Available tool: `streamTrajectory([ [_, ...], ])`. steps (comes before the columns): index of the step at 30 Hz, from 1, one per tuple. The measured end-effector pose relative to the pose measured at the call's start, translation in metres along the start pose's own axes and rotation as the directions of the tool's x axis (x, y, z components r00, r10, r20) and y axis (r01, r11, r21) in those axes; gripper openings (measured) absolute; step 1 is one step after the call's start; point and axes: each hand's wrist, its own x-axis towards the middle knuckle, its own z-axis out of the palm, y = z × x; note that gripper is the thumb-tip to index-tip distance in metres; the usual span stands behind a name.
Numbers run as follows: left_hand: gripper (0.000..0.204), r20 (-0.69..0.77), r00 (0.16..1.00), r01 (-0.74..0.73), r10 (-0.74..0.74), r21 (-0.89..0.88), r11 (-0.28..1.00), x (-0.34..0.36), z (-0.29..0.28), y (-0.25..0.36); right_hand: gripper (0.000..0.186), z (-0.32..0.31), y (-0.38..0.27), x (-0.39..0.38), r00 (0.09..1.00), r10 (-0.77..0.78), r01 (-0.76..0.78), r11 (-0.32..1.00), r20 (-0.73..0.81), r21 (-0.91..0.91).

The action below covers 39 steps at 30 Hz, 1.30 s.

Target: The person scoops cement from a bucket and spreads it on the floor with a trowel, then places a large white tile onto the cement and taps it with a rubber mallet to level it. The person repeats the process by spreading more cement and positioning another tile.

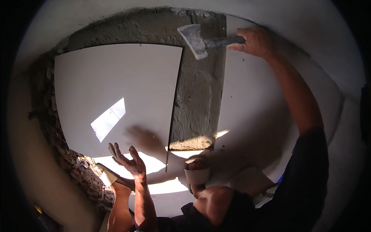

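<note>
currently the right hand (258, 41) has its fingers wrapped round a hatchet's handle, the hatchet (201, 43) over grey mortar (197, 100); the left hand (134, 165), fingers spread, is near a white tile (119, 77).

Axe-shaped tool (201, 43), dull grey, blade leftward, over mortar strip (197, 92); large pale tile (116, 73), flat, left of strip.

From my end I see a room under construction — a large, flat, pale tile (116, 77) beside rough grey mortar (197, 96), with loose brown rubble (73, 166) along the left.
</note>
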Motion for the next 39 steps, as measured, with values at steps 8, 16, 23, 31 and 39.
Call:
streamTrajectory([
  [8,0.06,0.035,0.98,-0.199,0.196,0.115,0.973,-0.002,-0.002,0.007,0.082,-0.011,-0.016,0.0,0.968,-0.235,0.238,0.971,0.084,-0.017],
  [16,0.064,0.053,0.969,-0.248,0.243,0.146,0.958,-0.004,0.0,0.011,0.083,-0.009,-0.021,0.003,0.994,-0.096,0.095,0.995,-0.051,-0.023],
  [23,0.064,0.065,0.971,-0.238,0.231,0.143,0.961,-0.009,0.003,0.014,0.082,0.001,0.007,-0.001,0.999,0.048,-0.048,0.992,-0.004,-0.117],
  [31,0.061,0.043,0.976,-0.217,0.213,0.159,0.963,-0.005,-0.003,0.012,0.079,0.004,0.014,-0.012,0.989,0.013,-0.028,0.995,-0.146,-0.101],
  [39,0.061,0.02,0.976,-0.218,0.217,0.129,0.967,0.0,-0.004,0.011,0.072,0.017,0.032,-0.008,0.988,0.064,-0.069,0.997,-0.142,-0.027],
])
